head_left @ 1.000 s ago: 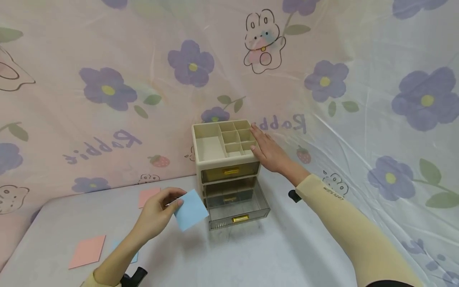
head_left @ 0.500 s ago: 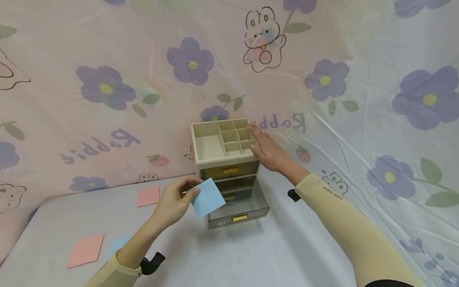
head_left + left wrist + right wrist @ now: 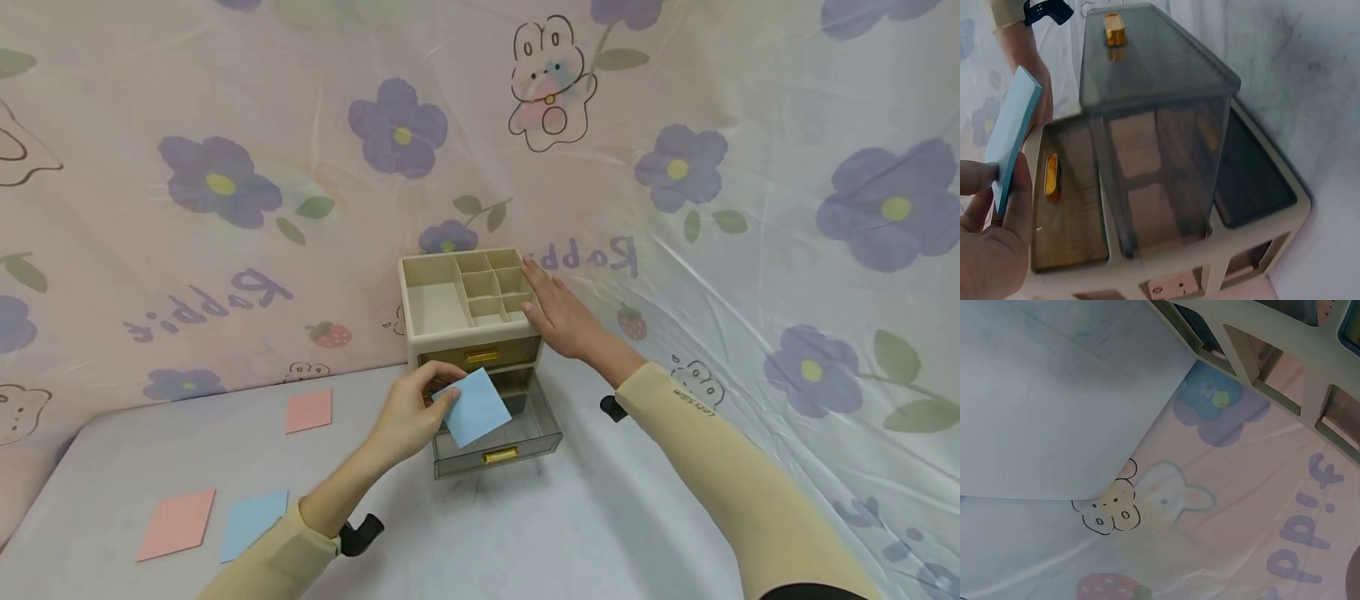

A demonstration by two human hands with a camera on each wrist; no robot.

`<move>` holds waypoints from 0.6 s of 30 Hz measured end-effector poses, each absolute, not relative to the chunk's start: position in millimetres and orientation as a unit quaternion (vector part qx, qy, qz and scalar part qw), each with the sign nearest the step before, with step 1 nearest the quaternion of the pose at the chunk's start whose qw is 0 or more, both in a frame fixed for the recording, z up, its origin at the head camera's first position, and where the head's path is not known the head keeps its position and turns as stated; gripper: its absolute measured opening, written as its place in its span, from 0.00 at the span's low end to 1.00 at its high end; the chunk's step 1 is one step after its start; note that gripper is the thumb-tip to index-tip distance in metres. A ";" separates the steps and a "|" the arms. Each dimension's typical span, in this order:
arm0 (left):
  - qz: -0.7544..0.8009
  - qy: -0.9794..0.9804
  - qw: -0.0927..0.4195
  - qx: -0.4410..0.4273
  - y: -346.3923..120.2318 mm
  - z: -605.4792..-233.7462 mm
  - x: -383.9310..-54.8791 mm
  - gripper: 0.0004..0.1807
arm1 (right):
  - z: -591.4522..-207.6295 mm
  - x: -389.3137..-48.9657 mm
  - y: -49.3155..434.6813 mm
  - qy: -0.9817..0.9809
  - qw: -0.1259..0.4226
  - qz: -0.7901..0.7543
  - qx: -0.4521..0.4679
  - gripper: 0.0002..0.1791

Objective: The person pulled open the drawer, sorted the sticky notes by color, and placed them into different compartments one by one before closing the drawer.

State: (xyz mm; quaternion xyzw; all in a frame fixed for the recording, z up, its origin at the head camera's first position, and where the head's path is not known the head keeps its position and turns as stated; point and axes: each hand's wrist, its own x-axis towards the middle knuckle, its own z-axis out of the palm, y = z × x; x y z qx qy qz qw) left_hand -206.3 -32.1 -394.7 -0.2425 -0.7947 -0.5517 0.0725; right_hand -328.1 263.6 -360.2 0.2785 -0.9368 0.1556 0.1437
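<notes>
Flowered fabric point(image 3: 300, 108) printed with rabbits hangs behind a pale table point(image 3: 637, 517). From the head view, a cream organizer point(image 3: 432, 308) stands at the far middle of the table, its top tray split into one large compartment on the left and six small ones on the right. Below its closed upper drawer point(image 3: 517, 352), a smoky clear lower drawer point(image 3: 461, 463) is pulled out towards the near side. The left hand point(image 3: 408, 412) pinches a blue square point(image 3: 476, 408) between thumb and fingers, holding it tilted above the pulled-out drawer. The right hand point(image 3: 566, 317) rests against the organizer's right top rim, fingers extended. On the left of the table lie a far pink square point(image 3: 309, 411), a near pink square point(image 3: 177, 525) and, just right of that, a second blue square point(image 3: 253, 521). The left wrist view shows the held square nearly edge-on, thumb against one face, apart from the drawer. The right wrist view catches the organizer's cutout frame, table and fabric; that hand's grip cannot be told there.
</notes>
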 end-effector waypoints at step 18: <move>-0.509 -0.820 0.064 -0.254 2.3 -418.1 -228.2 0.11 | -361.2 -328.4 264.3 -0.937 0.143 0.158 0.276 0.39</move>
